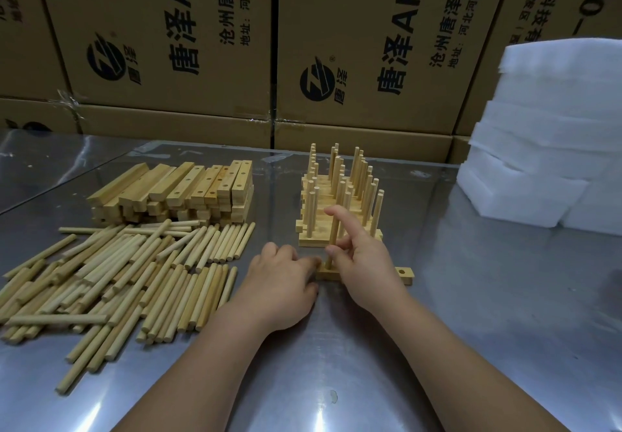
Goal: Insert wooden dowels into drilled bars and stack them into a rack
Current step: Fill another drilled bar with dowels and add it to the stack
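Observation:
A drilled wooden bar (404, 275) lies flat on the metal table, mostly hidden under my hands. One dowel (334, 229) stands upright in the bar's left part. My right hand (365, 263) pinches this dowel, index finger raised near its top. My left hand (282, 283) presses down on the bar's left end. Just behind stands the rack (336, 202) of stacked bars, bristling with upright dowels. Loose dowels (128, 273) lie in a heap at the left, and drilled bars (178, 192) are stacked behind them.
Printed cardboard boxes (303, 44) form a wall along the table's far edge. A pile of white foam sheets (552, 135) sits at the right. The shiny metal table (505, 297) reflects overhead lights.

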